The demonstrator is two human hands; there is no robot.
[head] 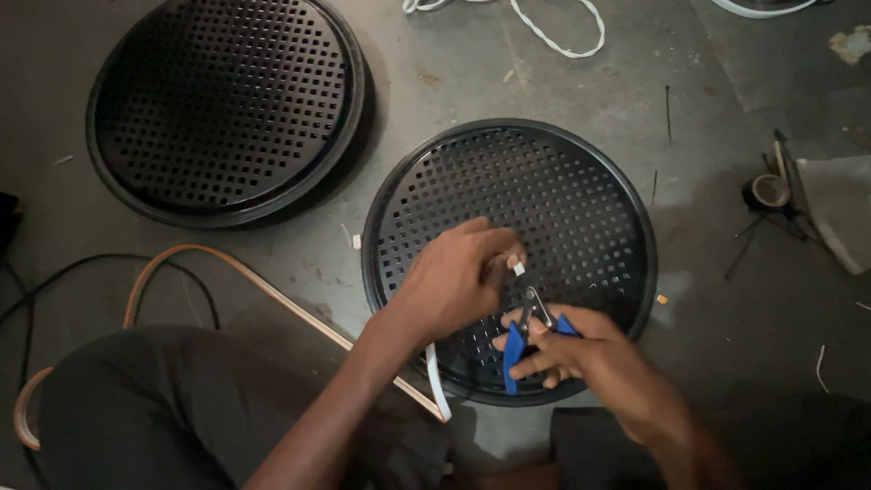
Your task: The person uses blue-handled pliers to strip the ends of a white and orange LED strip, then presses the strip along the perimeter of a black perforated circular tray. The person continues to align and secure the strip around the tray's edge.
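Grey floor bears a perforated black disc [562,200]; above it left hand [449,286] pinches white cable [519,269], right hand [590,358] grips blue-handled cutters [531,331].

Perforated tray [581,191] on floor [708,100], second tray [222,100] behind-left, cord [553,32] behind, tape roll [769,191] right.

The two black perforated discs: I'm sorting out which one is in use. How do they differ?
The near disc lies right before the person, with the left hand over it pinching a white strip and the right hand holding blue-handled cutters. The far disc lies up and left, untouched. The far disc is cut off by the picture's top edge; the near one shows whole. Both are round, black, rimmed, with grids of square holes, flat on the grey floor.
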